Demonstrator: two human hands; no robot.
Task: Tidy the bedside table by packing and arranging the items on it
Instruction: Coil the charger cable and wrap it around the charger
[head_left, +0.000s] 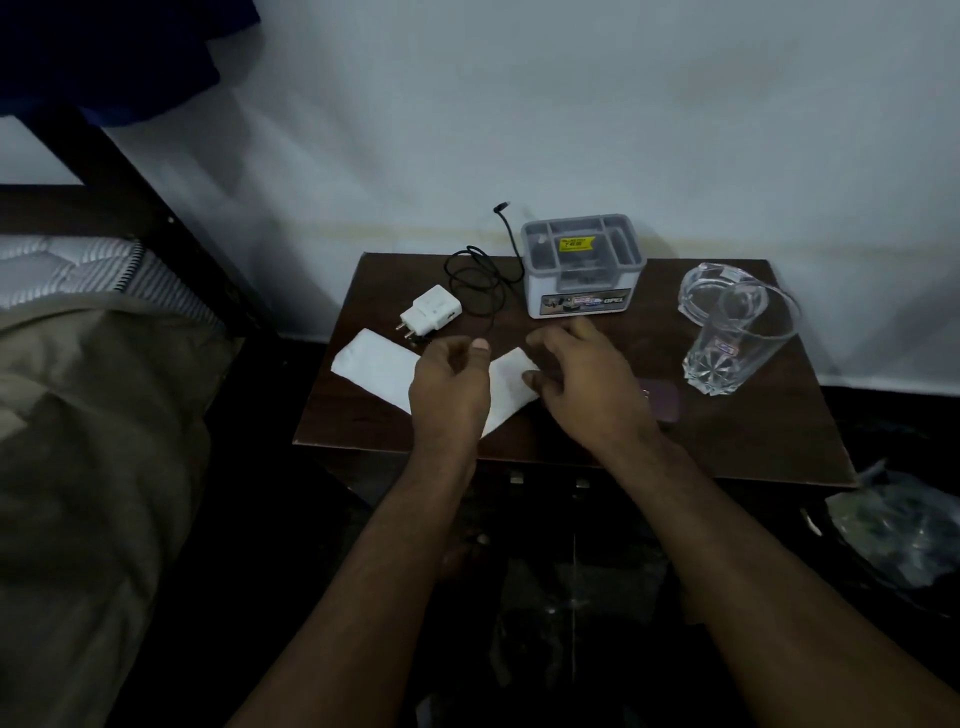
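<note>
Hands over the dark wooden bedside table (571, 447): left hand (449, 387) and right hand (587, 382) hover loosely curled above the folded white tissue (374, 364), gripping nothing. Risk, I'd say: a wide right reach clips the clear faceted drinking glass (727, 343), toppling it.

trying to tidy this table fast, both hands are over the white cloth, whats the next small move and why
Probably lower both hands onto the white cloth and fold it flat. The left hand and right hand hover above it holding nothing, and it lies spread in a crooked V across the table front, nearer than the charger or cable.
</note>
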